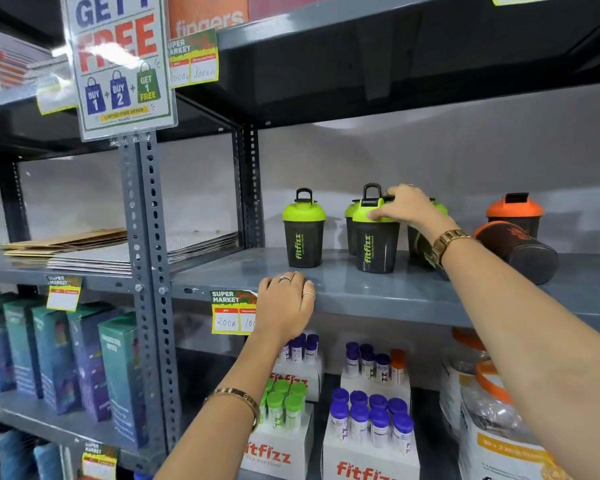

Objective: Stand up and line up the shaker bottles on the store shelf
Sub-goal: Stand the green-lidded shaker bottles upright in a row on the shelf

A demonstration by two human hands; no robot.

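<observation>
Right hand (404,206) grips a green-lidded shaker (374,237), left hand (286,306) (fingers draped on the shelf (378,289) edge); next, right the toppled orange-lidded shaker (520,252).

Right hand (404,207) gripping, left hand (284,306) flat

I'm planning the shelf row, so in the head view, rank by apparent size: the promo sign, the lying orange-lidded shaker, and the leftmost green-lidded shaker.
1. Promo sign, though it hangs nearest the camera.
2. Lying orange-lidded shaker.
3. Leftmost green-lidded shaker.
</observation>
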